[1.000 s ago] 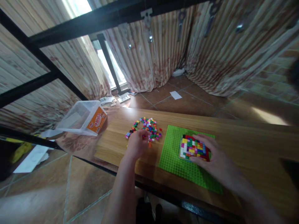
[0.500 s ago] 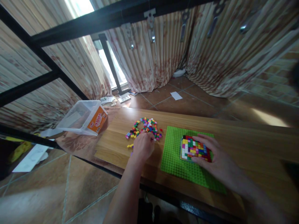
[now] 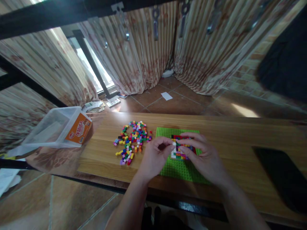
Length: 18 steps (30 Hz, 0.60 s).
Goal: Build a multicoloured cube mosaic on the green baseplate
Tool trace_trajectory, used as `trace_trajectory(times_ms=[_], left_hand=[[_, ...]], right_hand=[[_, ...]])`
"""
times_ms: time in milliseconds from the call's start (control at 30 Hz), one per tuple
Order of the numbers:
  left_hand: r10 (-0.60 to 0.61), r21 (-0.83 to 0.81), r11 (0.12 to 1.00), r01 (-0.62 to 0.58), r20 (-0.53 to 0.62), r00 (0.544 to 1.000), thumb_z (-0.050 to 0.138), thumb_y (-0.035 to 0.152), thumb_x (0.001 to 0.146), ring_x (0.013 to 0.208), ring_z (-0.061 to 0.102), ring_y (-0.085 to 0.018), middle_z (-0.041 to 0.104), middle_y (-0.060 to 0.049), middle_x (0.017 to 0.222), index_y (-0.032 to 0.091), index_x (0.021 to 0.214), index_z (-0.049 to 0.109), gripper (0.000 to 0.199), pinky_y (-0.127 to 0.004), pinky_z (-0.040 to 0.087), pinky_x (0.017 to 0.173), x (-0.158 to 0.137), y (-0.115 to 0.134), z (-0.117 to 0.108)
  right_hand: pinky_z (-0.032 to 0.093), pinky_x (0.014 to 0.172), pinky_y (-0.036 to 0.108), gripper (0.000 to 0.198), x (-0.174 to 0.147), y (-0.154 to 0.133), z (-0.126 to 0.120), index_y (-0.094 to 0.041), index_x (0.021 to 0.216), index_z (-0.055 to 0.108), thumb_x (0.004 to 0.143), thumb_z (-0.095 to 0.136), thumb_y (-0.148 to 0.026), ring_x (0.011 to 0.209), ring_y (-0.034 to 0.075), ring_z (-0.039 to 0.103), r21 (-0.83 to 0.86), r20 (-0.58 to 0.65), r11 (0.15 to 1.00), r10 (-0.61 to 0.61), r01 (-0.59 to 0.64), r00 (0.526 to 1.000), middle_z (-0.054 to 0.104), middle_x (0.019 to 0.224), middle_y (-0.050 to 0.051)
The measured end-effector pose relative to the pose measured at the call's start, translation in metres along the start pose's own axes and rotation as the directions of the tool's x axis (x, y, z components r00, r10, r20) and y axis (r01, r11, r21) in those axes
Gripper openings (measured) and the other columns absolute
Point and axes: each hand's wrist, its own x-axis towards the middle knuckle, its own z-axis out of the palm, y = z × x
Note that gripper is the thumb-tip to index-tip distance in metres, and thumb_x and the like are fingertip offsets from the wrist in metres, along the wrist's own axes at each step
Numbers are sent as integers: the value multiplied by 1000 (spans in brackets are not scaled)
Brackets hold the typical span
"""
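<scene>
A block built of many coloured toy bricks (image 3: 177, 156) sits on a green studded baseplate (image 3: 177, 172). My left hand (image 3: 153, 158) is at the block's left edge, its thumb and forefinger pinched on a small white toy brick (image 3: 174, 144). My right hand (image 3: 203, 153) reaches over the block from the right, fingers bent and gripping it, with the fingertips close to the white brick. Much of the block is hidden under the right hand. Left of my left hand, a loose pile of small coloured bricks (image 3: 134, 135) is spread on the wooden board.
The wooden board (image 3: 103, 150) lies along the bench. A clear plastic bin with an orange label (image 3: 79, 131) stands at the left. A dark flat object (image 3: 280, 175) lies at the right. Black frame bars and striped curtains (image 3: 146, 57) are beyond, with paper (image 3: 166, 95) on the floor.
My left hand has moved right from the brick pile to the block, carrying a small white brick. My right hand's fingers have shifted across the block. The view has turned right.
</scene>
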Motion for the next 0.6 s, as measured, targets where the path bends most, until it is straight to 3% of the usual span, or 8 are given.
trace_trajectory(times_ms=[333, 600], left_hand=[[-27, -52, 998, 27, 6, 1000, 65, 19, 84, 69, 58, -12, 66, -1, 75, 15, 84, 71, 8, -21, 45, 64, 2, -12, 15], [-116, 209, 971, 115, -12, 993, 56, 13, 85, 76, 64, -15, 74, -2, 82, 17, 87, 76, 20, -24, 47, 71, 4, -14, 7]], right_hand=[[47, 94, 44, 11, 1, 4, 4, -28, 86, 75, 88, 67, -35, 103, 23, 61, -30, -69, 1000, -8, 6, 998, 70, 105, 3], [47, 94, 48, 16, 2, 1, 6, -27, 83, 75, 90, 60, -32, 104, 26, 59, -186, -29, 982, -45, 39, 999, 70, 103, 5]])
